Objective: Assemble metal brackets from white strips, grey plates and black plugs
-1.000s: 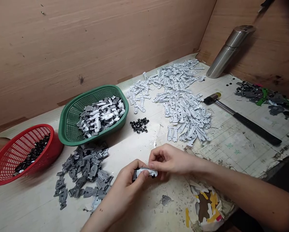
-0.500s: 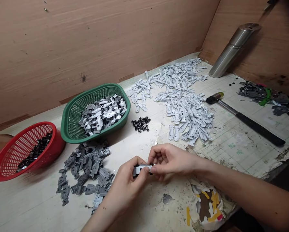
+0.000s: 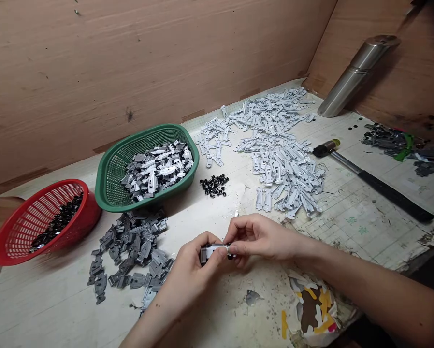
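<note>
Two baskets sit toward the tabletop's left edge: a red basket (image 3: 7, 241) of black bits and a green basket (image 3: 108, 169) of gray-and-white pieces. Gray plates (image 3: 130, 246) lie loose just in front of the green basket. Near the middle of the front edge, the left hand (image 3: 191, 270) is curled, thumb and fingers pinching the left end of a small clip (image 3: 214, 251). The right hand (image 3: 260, 237) pinches the clip's right end, fingertips closed on it. The clip looks light, thin and stiff, probably smooth enough to slip, so its ends and flat faces seem the surest hold. White strips (image 3: 282, 164) spread toward the back right corner, and a hammer (image 3: 380, 186) lies near the right edge.
</note>
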